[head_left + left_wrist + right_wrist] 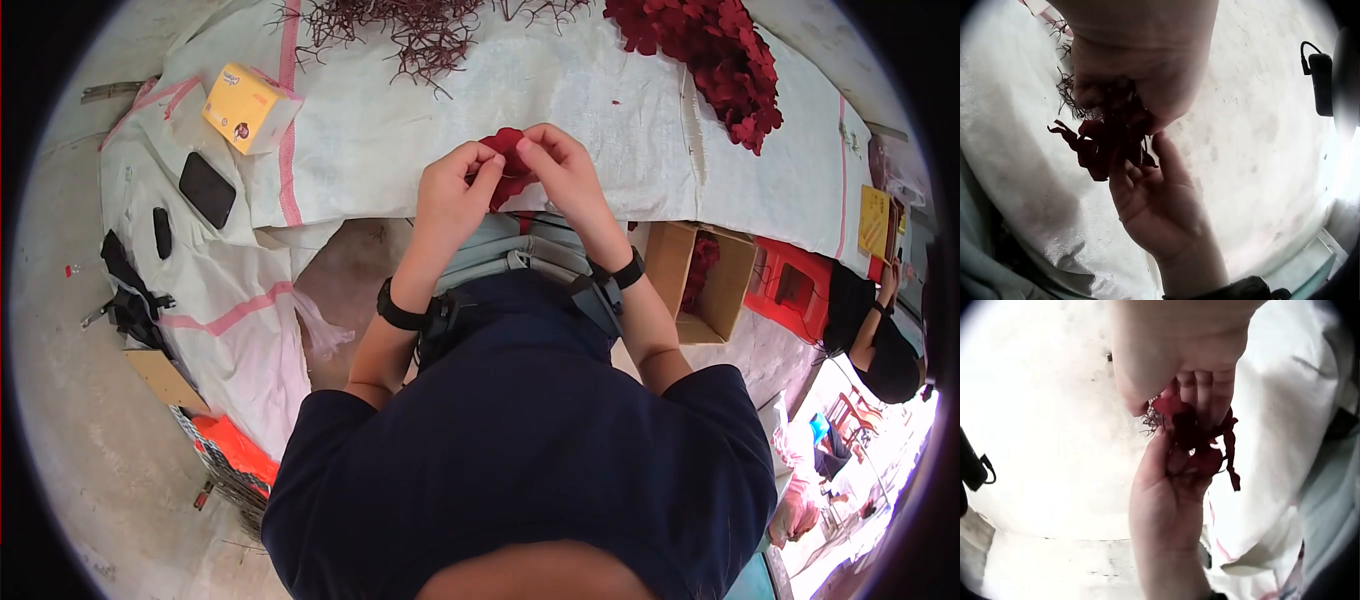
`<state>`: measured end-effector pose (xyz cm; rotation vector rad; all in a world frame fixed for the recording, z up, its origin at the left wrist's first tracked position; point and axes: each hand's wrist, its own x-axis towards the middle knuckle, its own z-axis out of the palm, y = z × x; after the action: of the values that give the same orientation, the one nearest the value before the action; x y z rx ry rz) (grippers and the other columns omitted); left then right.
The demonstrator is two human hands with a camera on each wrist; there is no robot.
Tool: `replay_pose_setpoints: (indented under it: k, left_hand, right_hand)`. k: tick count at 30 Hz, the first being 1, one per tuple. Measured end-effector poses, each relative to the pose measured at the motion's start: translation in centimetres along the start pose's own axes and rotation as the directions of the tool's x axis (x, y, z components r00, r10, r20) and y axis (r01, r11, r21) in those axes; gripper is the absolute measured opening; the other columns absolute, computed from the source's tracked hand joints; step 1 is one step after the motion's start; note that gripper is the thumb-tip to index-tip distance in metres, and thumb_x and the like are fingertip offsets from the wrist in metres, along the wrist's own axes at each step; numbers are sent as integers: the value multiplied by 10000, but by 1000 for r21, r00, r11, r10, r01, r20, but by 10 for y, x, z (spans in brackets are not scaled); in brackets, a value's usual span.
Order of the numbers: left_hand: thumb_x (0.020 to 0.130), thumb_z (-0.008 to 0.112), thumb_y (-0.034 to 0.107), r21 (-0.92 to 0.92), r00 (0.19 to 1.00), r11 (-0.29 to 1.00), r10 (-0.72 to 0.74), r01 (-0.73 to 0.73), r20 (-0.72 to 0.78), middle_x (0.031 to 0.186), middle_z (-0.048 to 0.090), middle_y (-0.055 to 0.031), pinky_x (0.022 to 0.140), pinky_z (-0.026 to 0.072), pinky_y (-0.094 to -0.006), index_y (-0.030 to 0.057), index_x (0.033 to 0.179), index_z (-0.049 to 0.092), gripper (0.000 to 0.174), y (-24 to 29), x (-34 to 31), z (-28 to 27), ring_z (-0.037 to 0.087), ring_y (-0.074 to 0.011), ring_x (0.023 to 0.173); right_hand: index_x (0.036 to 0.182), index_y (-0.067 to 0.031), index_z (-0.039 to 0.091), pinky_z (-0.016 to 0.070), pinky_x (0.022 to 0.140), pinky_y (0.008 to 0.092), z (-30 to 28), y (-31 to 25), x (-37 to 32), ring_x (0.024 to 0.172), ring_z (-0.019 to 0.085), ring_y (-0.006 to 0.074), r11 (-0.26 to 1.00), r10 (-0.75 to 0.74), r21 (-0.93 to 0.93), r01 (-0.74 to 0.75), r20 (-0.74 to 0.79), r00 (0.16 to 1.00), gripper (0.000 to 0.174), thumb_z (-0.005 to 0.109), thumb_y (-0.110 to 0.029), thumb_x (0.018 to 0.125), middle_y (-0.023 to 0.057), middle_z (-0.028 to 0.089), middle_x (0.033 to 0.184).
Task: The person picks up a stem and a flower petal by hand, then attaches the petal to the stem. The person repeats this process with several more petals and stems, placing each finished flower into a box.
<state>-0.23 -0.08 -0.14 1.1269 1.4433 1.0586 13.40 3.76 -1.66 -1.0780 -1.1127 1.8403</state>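
Observation:
Dark red fabric flower petals (508,166) are held between both hands over the front edge of the covered table. My left hand (455,190) pinches them from the left, thumb against the bent index finger. From the other side my right hand (568,172) pinches their upper right edge. In the left wrist view, several petals (1094,150) hang out below the left fingers, with the right fingertips touching them from underneath. The right wrist view shows a narrow red strip (1231,456) dangling beside the petals; the curled fingers partly hide the middle of the bunch.
Brown branching twigs (400,30) lie at the back of the white woven sheet (590,90). A heap of red petals (720,75) is at back right. A yellow tissue pack (240,105) and phone (207,190) lie left. Below right stands a cardboard box (668,262); another person (885,360) is far right.

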Motion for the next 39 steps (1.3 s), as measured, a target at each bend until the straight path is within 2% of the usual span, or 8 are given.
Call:
replay_pose_setpoints:
  k: [5, 10, 18, 21, 25, 29, 34, 39]
  left_hand:
    - [782, 485, 64, -59, 1000, 998, 0, -1, -20, 598, 540, -21, 471, 373, -191, -12, 769, 532, 90, -6, 0, 1, 461, -42, 529]
    - [778, 484, 59, -104, 999, 995, 4, -9, -42, 609, 540, -24, 482, 375, -190, -11, 764, 525, 83, -14, 2, -1, 472, -46, 545]
    - [767, 484, 45, -64, 998, 997, -46, 48, 34, 618, 540, -24, 492, 380, -183, -15, 760, 523, 72, -11, -1, -2, 479, -48, 561]
    - [790, 467, 39, -91, 993, 990, -108, 111, 43, 668, 534, 0, 520, 384, -163, -10, 782, 528, 79, -11, -2, -4, 484, -36, 601]
    - [790, 473, 40, -96, 995, 991, -98, 96, -22, 645, 526, 13, 498, 366, -159, -10, 790, 536, 81, -7, -1, -2, 465, -23, 574]
    - [791, 488, 48, -103, 999, 994, -32, 29, -30, 625, 516, 25, 468, 337, -154, -10, 799, 542, 80, -12, 0, 1, 434, -8, 536]
    - [789, 500, 53, -129, 998, 990, -59, 56, -22, 612, 506, 36, 451, 310, -147, -8, 784, 546, 76, -6, -1, 1, 403, 2, 513]
    - [782, 509, 51, -213, 995, 974, -83, 72, -46, 605, 498, 44, 454, 303, -140, -7, 757, 546, 73, 5, -3, 2, 395, 6, 516]
  right_hand:
    - [928, 15, 524, 456, 642, 219, -6, 9, 2, 735, 553, 101, 975, 145, 164, -149, 34, 989, 164, 531, -62, 784, 51, 575, 827]
    - [906, 22, 536, 469, 640, 227, -13, 5, 3, 734, 570, 123, 977, 171, 126, -175, 40, 984, 148, 532, -58, 781, 63, 582, 825]
    - [858, 8, 550, 467, 603, 218, -5, 4, 1, 672, 558, 106, 995, 90, 24, -92, 61, 994, 109, 538, -68, 780, 54, 580, 784]
    - [833, 3, 552, 450, 567, 204, -3, 6, 0, 636, 539, 86, 998, 49, 50, -49, -5, 999, 97, 540, -78, 779, 40, 574, 748]
    - [823, 3, 548, 424, 526, 193, 0, 5, -2, 601, 520, 71, 994, -36, -108, 28, -77, 996, 97, 541, -83, 779, 29, 567, 709]
    - [807, 2, 543, 404, 499, 186, 4, 0, -4, 570, 502, 62, 997, -18, -82, 12, -65, 998, 97, 545, -90, 779, 21, 559, 682]
    - [792, 2, 525, 400, 487, 186, 5, -2, -5, 558, 495, 59, 991, -7, -135, -6, -93, 996, 97, 539, -93, 784, 17, 548, 667]
    - [764, 3, 487, 400, 506, 177, 13, 0, -9, 583, 489, 42, 983, -124, -154, 99, -162, 979, 89, 523, -74, 791, 13, 538, 661]
